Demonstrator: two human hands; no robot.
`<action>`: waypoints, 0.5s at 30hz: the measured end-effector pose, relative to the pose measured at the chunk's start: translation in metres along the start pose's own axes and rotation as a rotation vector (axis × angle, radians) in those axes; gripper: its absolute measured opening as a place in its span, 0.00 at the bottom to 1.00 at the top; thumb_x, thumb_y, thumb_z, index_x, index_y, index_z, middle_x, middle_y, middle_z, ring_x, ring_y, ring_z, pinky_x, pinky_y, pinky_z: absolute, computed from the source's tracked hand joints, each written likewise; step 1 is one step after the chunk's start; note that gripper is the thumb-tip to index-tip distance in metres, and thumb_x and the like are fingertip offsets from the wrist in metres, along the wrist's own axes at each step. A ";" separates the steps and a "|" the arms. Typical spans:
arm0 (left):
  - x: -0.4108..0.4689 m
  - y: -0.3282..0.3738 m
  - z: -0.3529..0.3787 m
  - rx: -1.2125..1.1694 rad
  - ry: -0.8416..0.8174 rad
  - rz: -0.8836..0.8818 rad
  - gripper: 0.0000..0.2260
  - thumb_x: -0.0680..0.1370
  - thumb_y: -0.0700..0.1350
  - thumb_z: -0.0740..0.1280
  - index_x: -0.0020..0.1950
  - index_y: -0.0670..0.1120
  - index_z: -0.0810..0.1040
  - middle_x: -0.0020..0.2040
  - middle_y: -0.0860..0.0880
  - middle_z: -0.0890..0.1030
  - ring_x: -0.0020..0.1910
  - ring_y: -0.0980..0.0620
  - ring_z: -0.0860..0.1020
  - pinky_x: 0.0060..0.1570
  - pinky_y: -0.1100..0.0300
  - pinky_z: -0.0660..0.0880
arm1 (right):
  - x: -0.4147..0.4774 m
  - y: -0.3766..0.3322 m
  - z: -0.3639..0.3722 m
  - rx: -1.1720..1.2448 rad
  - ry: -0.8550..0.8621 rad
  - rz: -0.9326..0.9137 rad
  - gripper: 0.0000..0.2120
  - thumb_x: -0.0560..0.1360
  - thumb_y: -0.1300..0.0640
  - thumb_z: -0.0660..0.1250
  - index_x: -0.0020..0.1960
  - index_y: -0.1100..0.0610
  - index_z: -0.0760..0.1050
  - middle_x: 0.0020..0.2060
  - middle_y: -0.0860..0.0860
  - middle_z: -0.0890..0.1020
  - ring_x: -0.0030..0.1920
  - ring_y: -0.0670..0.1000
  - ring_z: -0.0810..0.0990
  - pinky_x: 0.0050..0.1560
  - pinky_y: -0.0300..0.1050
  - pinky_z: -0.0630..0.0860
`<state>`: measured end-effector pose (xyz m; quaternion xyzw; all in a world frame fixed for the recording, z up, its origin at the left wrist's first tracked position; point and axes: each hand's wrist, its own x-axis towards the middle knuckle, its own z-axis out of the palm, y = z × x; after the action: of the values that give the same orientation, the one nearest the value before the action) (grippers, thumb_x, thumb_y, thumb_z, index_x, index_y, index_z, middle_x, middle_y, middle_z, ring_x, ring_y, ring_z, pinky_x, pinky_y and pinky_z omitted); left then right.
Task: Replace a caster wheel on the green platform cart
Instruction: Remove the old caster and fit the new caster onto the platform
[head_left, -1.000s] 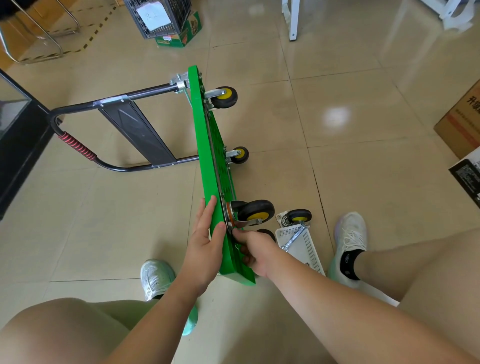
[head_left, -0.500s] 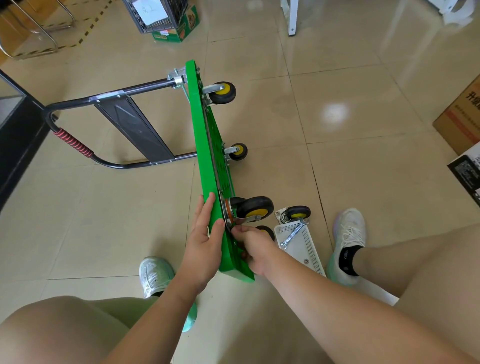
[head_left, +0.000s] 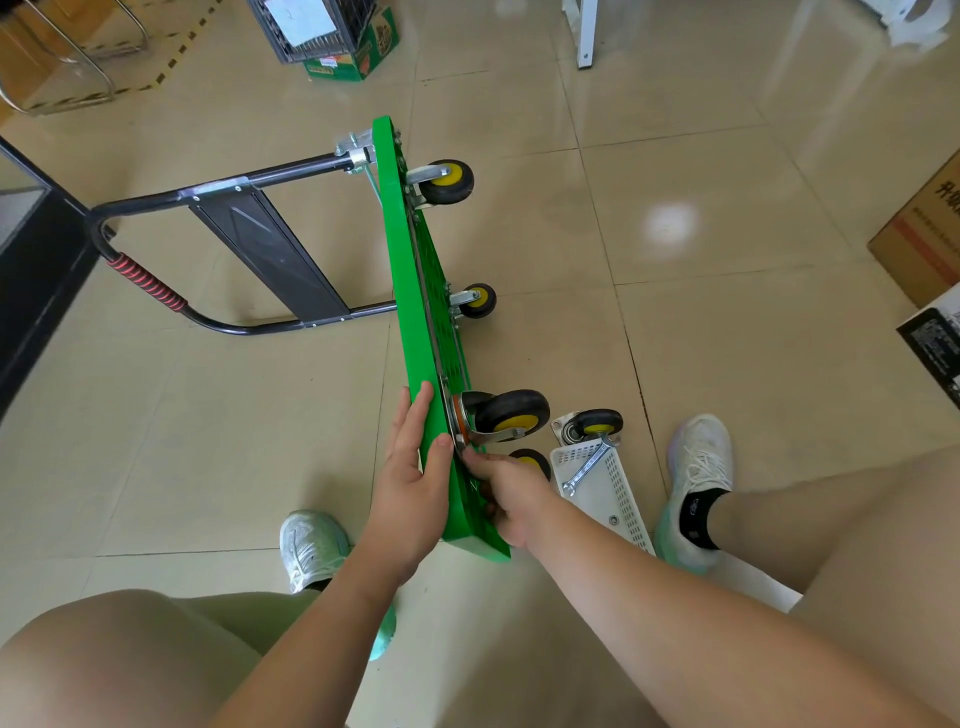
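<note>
The green platform cart (head_left: 415, 291) stands on its long edge on the floor, with its black handle (head_left: 244, 208) folded out to the left. My left hand (head_left: 415, 483) rests flat on the near upper edge, fingers straight and thumb across the rim. A black and yellow caster (head_left: 511, 415) sits on the underside just beyond my right hand (head_left: 511, 493). That hand's curled fingers pinch at the lower corner of the caster's mounting plate (head_left: 460, 431). What they pinch is hidden. A loose caster (head_left: 597, 423) lies on the floor to the right.
A white perforated basket (head_left: 626, 499) by my right foot holds a wrench (head_left: 587, 467) and a small nut (head_left: 613, 519). Two more casters (head_left: 447, 182) (head_left: 478, 300) are on the cart's far end. Cardboard boxes (head_left: 924, 244) stand at the right, a crate (head_left: 311, 26) at the back.
Both hands stay where they were on the cart's near end. My right hand's fingers shift only slightly at the plate.
</note>
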<state>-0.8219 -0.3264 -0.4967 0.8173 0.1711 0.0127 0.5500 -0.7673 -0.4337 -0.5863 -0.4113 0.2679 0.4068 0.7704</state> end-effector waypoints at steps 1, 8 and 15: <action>0.000 0.000 0.000 0.002 -0.001 0.002 0.25 0.87 0.42 0.60 0.78 0.66 0.61 0.80 0.66 0.54 0.79 0.70 0.53 0.82 0.58 0.53 | 0.001 0.001 0.000 -0.001 0.000 -0.014 0.13 0.78 0.58 0.70 0.62 0.58 0.80 0.53 0.59 0.86 0.54 0.60 0.85 0.48 0.52 0.81; 0.001 -0.001 0.000 -0.003 0.000 0.007 0.25 0.87 0.43 0.60 0.76 0.68 0.60 0.81 0.65 0.54 0.80 0.69 0.53 0.82 0.57 0.53 | -0.003 -0.003 -0.001 0.020 -0.010 0.028 0.13 0.77 0.56 0.71 0.60 0.58 0.82 0.50 0.58 0.86 0.47 0.58 0.86 0.40 0.47 0.81; 0.001 0.000 0.000 0.016 0.002 0.014 0.25 0.87 0.43 0.60 0.77 0.67 0.60 0.80 0.65 0.54 0.80 0.67 0.53 0.83 0.56 0.52 | 0.006 0.001 -0.003 -0.014 0.024 -0.025 0.11 0.79 0.63 0.67 0.60 0.57 0.81 0.55 0.59 0.85 0.57 0.61 0.83 0.49 0.52 0.80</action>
<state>-0.8213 -0.3261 -0.4973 0.8230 0.1657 0.0159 0.5431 -0.7649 -0.4333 -0.5923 -0.4247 0.2691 0.3940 0.7694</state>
